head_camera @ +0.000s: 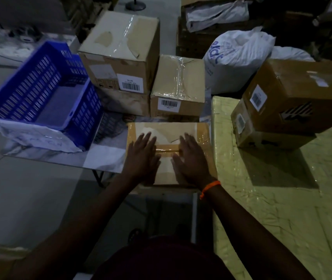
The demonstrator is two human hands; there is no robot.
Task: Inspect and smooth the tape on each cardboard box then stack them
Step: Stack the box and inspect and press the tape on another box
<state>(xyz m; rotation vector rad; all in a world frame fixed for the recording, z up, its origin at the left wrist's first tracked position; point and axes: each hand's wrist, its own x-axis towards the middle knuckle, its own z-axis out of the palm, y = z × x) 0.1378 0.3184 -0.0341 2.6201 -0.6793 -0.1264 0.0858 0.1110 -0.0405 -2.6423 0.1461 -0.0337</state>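
While L hand (142,158) and R hand (191,158) lie flat on the cardboard box (167,129), fingers (147,138) straight, gripping nothing, box sits at tabletop (106,158) near corner, by blue crate (40,93). Best: sweep palms outward along tape (168,150) w/ even pressure, flattening wrinkles.
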